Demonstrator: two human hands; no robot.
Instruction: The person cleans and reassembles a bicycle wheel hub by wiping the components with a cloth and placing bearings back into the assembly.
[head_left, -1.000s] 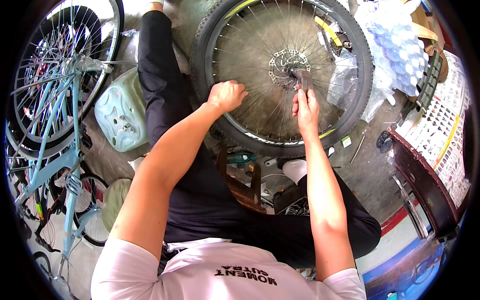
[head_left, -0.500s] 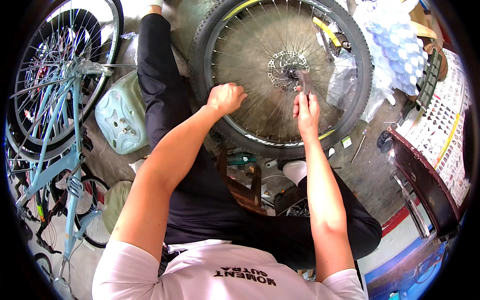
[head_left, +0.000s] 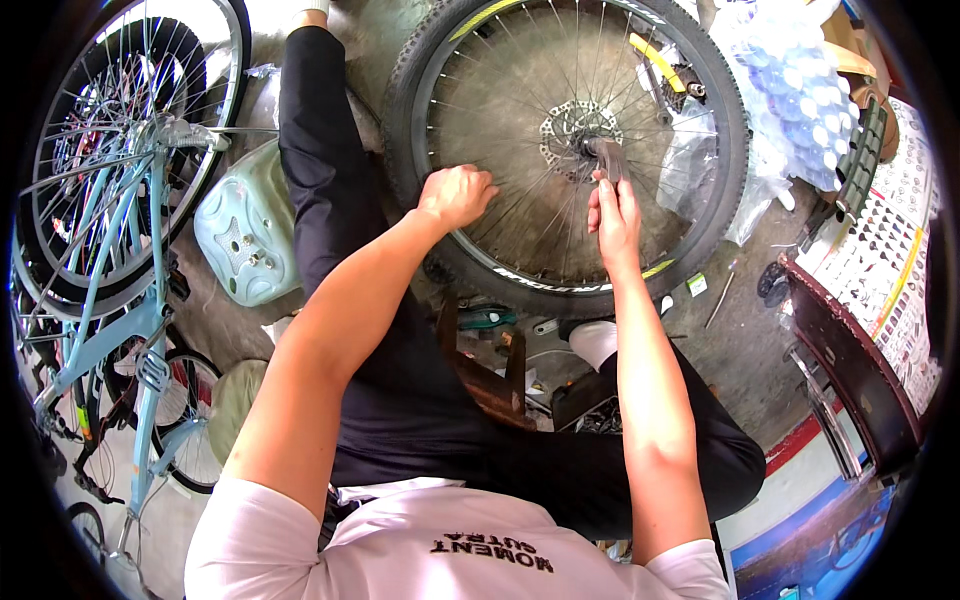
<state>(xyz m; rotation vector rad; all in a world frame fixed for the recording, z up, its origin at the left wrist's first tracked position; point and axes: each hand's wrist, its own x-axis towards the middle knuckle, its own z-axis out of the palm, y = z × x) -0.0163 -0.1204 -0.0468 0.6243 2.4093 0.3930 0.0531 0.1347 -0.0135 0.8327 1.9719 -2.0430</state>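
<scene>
A bicycle wheel (head_left: 399,150) with a black knobby tyre stands in front of me, its spokes and brake disc (head_left: 553,139) facing up toward my view. My right hand (head_left: 616,222) is closed round the lower end of a dark grey, flat-ended tool (head_left: 607,160), whose far end meets the hub at the disc's centre; its exact kind is unclear. Over the wheel's left side, my left hand (head_left: 457,196) is curled into a fist above the rim and spokes. Whatever its fingers may hold is hidden.
A light-blue bicycle (head_left: 112,210) lies at the left beside a pale-blue plastic stool (head_left: 240,235). Bubble wrap (head_left: 785,95) lies right of the wheel, near a brown padded bench (head_left: 850,345). Green-handled pliers (head_left: 487,317) and loose tools lie between my legs.
The whole view has shifted very slightly. Both hands keep their places at the wheel, and the dark tool stays at the hub.
</scene>
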